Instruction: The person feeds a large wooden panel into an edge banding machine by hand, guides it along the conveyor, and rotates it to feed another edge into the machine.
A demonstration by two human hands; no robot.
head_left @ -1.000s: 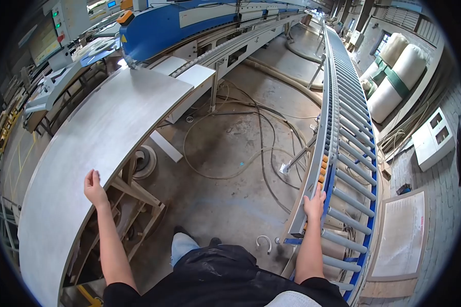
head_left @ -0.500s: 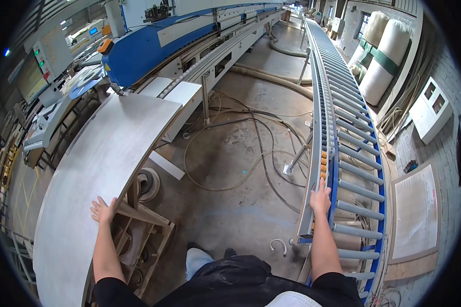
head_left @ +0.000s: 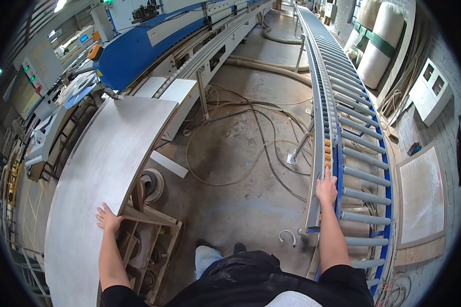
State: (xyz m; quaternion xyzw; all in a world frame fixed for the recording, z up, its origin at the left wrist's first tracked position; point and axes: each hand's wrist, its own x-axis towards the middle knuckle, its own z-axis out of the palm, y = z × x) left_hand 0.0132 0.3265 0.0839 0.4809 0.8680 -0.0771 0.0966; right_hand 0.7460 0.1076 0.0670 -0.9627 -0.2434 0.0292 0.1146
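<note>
My left hand point(head_left: 108, 219) lies on the large pale grey board point(head_left: 110, 153), close to its inner edge, with the fingers spread and the thumb near the rim. The board stretches from the lower left up to the blue-fronted machine point(head_left: 130, 60). On the right, my right hand point(head_left: 326, 190) rests on the end of the metal side rail point(head_left: 315, 202) of a roller conveyor point(head_left: 366, 175). Its fingers point forward, just short of the small orange rollers point(head_left: 328, 148). Nothing is visibly held in either hand.
A wooden frame point(head_left: 175, 238) stands beneath the board's edge. Looped cables and hoses point(head_left: 261, 123) lie on the floor between machine and conveyor, with a white strip point(head_left: 169, 164) and a curved white piece point(head_left: 288, 237). A white box point(head_left: 429, 92) hangs by the right wall.
The view has shifted slightly, so the board and conveyor sit a little further right. Both hands remain on the same surfaces, the left slightly lower in the picture.
</note>
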